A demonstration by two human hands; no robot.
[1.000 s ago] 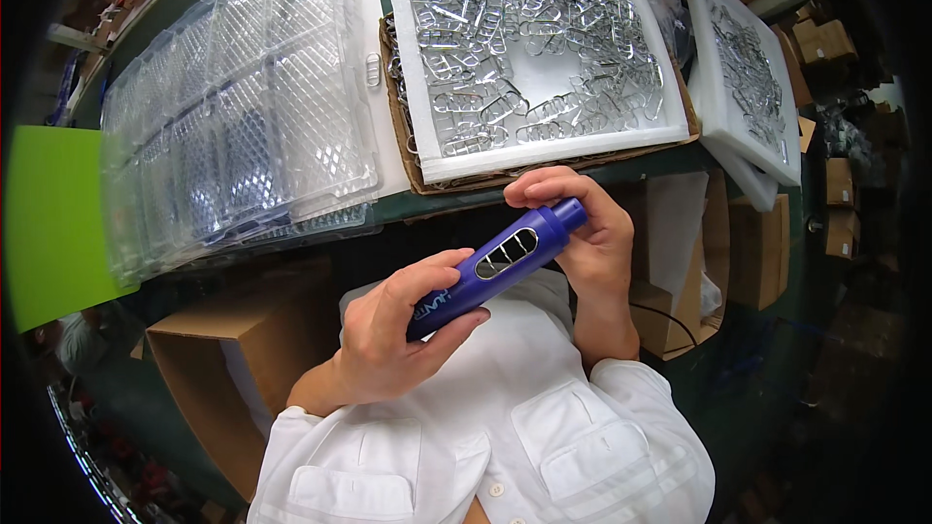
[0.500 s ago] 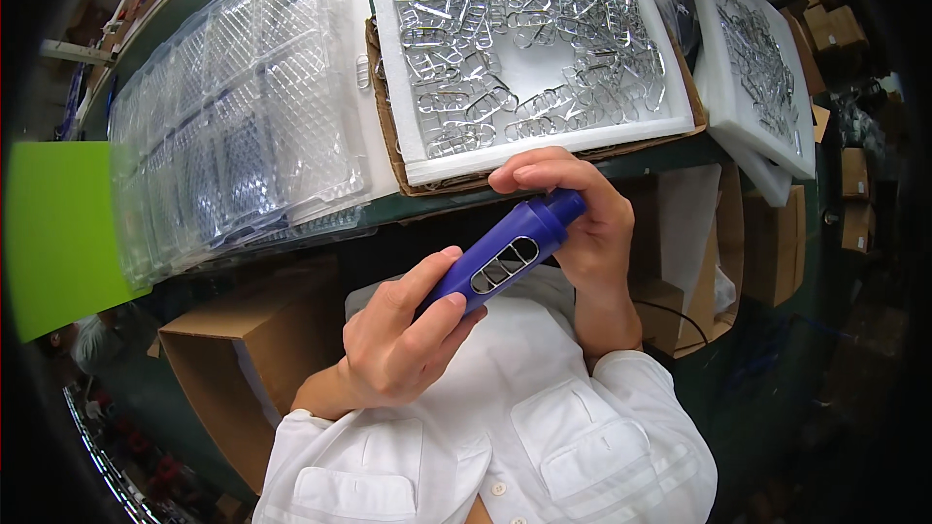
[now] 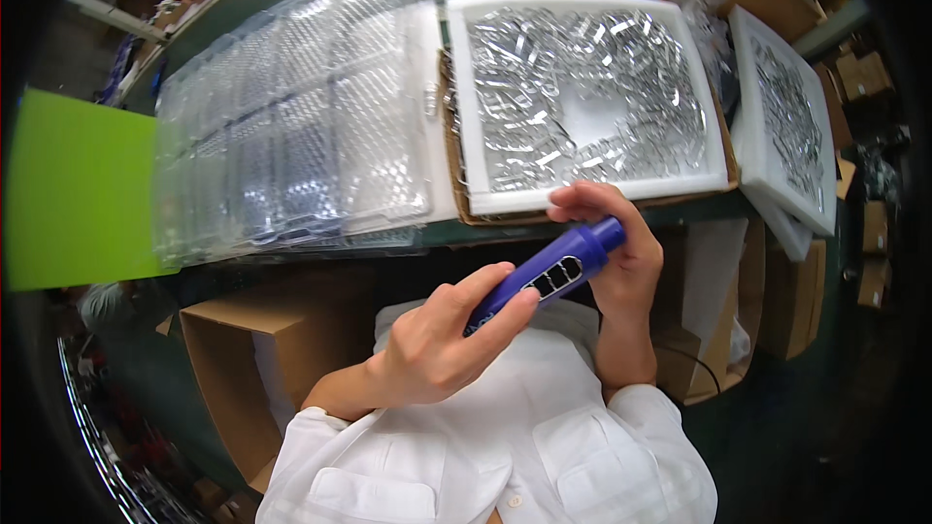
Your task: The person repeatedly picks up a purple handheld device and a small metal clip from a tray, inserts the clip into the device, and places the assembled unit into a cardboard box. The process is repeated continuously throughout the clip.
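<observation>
A purple-blue cylinder point(image 3: 532, 277) with a narrower round end lies slanted between my hands, its narrow end up to the right. On its upper side is a silver-rimmed oval point(image 3: 555, 275) with dark sections. I cannot tell whether this is a loose metal link or part of the cylinder. My left hand point(image 3: 432, 344) grips the lower end between the fingers. My right hand point(image 3: 631, 272) curls around the narrow end, its fingertips bent over toward the left. Just beyond it, a white foam tray point(image 3: 582, 2) holds many loose oval metal links point(image 3: 519, 87).
Stacked clear plastic trays point(image 3: 282, 146) stand left of the foam tray, beside a bright green sheet point(image 3: 83, 184). A second foam tray with metal links point(image 3: 791, 126) leans at the right. Open cardboard boxes point(image 3: 282, 315) sit below the table edge. A black cord point(image 3: 694, 359) hangs near my right forearm.
The view has shifted, so everything appears farther right and lower. The cylinder has turned slightly in my left hand, and some lettering now shows near my left fingers. Both hands keep their hold.
</observation>
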